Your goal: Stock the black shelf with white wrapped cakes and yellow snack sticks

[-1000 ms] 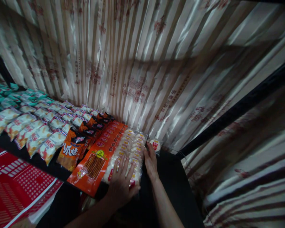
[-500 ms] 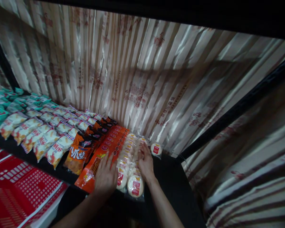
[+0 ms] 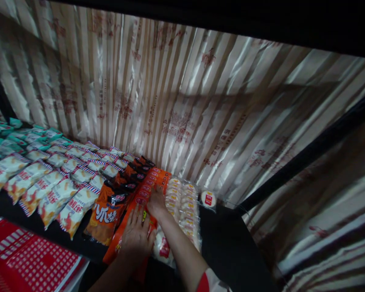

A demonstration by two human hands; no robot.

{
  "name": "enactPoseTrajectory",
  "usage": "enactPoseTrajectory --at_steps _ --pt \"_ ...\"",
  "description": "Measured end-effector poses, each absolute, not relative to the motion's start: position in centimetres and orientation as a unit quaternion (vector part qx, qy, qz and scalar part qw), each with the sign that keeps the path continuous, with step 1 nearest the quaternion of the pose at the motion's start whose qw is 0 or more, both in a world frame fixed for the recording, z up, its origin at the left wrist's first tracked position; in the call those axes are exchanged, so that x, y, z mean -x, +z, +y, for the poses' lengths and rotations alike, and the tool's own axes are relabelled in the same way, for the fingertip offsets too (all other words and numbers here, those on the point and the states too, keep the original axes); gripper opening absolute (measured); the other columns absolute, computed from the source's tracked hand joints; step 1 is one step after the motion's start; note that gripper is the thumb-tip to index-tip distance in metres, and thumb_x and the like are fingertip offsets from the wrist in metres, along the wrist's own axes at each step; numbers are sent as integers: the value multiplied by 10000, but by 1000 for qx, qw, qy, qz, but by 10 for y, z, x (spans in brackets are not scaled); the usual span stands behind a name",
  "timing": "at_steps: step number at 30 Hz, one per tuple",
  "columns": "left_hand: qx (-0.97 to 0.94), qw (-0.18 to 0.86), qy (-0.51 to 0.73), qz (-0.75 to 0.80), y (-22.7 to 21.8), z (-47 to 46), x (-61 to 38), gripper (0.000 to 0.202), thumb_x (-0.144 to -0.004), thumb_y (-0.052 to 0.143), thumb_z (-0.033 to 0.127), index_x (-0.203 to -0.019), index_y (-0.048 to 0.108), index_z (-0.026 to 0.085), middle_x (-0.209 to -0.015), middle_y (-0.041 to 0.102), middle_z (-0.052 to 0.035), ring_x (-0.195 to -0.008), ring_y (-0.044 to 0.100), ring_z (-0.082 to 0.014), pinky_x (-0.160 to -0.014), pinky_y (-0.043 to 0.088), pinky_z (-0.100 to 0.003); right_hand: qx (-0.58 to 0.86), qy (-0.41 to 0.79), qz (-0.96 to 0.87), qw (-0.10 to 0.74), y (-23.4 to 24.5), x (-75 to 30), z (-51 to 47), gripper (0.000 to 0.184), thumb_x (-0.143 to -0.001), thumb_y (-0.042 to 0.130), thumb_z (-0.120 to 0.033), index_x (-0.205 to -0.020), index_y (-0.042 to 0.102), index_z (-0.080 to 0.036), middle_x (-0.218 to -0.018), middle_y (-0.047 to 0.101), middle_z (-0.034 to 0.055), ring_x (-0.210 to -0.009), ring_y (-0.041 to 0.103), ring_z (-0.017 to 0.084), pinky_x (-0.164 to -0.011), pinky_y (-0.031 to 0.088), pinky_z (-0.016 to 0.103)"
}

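Observation:
My left hand (image 3: 136, 235) lies flat with its fingers stretched over the front part of the orange snack packets (image 3: 146, 188). Farther back, my right hand (image 3: 157, 204) rests on the same row, its fingers only partly visible and nothing seen in them. To the right of the packets are two rows of round white rice crackers (image 3: 189, 202) in clear wrappers; my right forearm hides some of the front ones. On the left, brown-orange snack bags (image 3: 105, 217) stand close against the packets.
White snack bags (image 3: 76, 209) and green bags (image 3: 9, 142) fill the shelf leftward. A single wrapped cracker (image 3: 208, 199) lies at the back right on the black shelf (image 3: 228, 239). A red basket (image 3: 33, 259) sits lower left. Striped sheeting hangs behind, beside a dark slanted post (image 3: 307, 150).
My right hand has moved left from the rice crackers onto the orange packets. My left hand stays on the packets. The rice crackers now sit in straighter rows, and the view has shifted slightly.

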State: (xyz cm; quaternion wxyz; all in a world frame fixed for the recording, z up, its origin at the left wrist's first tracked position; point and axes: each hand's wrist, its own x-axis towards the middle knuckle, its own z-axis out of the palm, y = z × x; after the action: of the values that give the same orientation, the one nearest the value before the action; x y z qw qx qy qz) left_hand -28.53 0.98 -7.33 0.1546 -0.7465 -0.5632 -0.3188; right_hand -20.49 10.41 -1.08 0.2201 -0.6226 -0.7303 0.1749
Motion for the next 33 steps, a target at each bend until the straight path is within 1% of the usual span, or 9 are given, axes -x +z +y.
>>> enactPoseTrajectory --at_steps 4,8,13,16,18,22,25,29,33 --pt "743 166 -313 -569 -79 10 284 436 -790 490 370 -1135 601 128 -1266 558 -156 -1205 471 -316 -1007 339 -497 662 173 -712 160 -9 212 114 671 -646 536 -31 -1311 458 -55 -1419 362 226 -1354 224 380 -1049 280 541" --pt "749 179 -285 -571 -82 10 286 444 -784 498 362 -1153 591 133 -1258 560 -164 -1151 514 -328 -980 350 -509 686 183 -694 116 -8 218 118 739 -661 555 -44 -1374 376 -121 -1463 284 213 -1356 197 399 -1019 280 590" --pt "761 167 -254 -574 -83 10 288 460 -783 504 378 -1175 581 149 -1247 571 -150 -1134 521 -323 -989 329 -505 692 150 -704 49 -8 222 120 703 -704 527 -50 -1382 352 -106 -1456 293 223 -1349 241 373 -1021 304 548" --pt "759 136 -242 -589 -83 10 287 462 -794 493 389 -1184 580 159 -1262 563 -139 -1155 504 -320 -1001 314 -499 700 134 -702 12 -7 223 123 695 -733 513 -80 -1399 323 -134 -1464 291 194 -1337 268 369 -997 351 523" --pt "759 112 -236 -597 -83 11 286 476 -805 478 419 -1198 576 167 -1278 553 -134 -1172 489 -320 -1013 296 -499 699 121 -705 -3 -5 222 125 685 -741 524 -112 -1396 327 -124 -1453 312 188 -1325 289 364 -996 364 485" --pt "757 95 -237 -602 -83 11 285 502 -815 464 457 -1214 571 171 -1286 547 -136 -1214 448 -325 -1033 262 -503 685 89 -722 -31 -3 221 128 626 -770 508 -152 -1373 361 -75 -1389 388 217 -1301 330 339 -1018 335 438" --pt "755 96 -239 -603 -82 10 285 495 -821 459 462 -1203 578 171 -1284 548 -135 -1219 442 -324 -1034 257 -502 681 76 -728 -34 -4 220 131 603 -788 478 -154 -1373 360 -63 -1359 420 227 -1285 350 334 -1014 328 445" --pt "760 104 -237 -597 -82 10 286 495 -825 452 460 -1203 578 166 -1269 558 -142 -1198 464 -324 -1021 278 -503 666 68 -743 -7 -7 217 132 531 -794 453 -124 -1318 435 -39 -1309 466 248 -1225 431 314 -979 370 427" --pt "763 112 -241 -589 -85 12 287 498 -809 476 438 -1216 568 165 -1274 552 -147 -1193 469 -331 -1022 284 -514 642 60 -764 5 -5 212 129 527 -805 456 -130 -1320 430 -21 -1338 445 252 -1296 358 308 -1044 307 438"
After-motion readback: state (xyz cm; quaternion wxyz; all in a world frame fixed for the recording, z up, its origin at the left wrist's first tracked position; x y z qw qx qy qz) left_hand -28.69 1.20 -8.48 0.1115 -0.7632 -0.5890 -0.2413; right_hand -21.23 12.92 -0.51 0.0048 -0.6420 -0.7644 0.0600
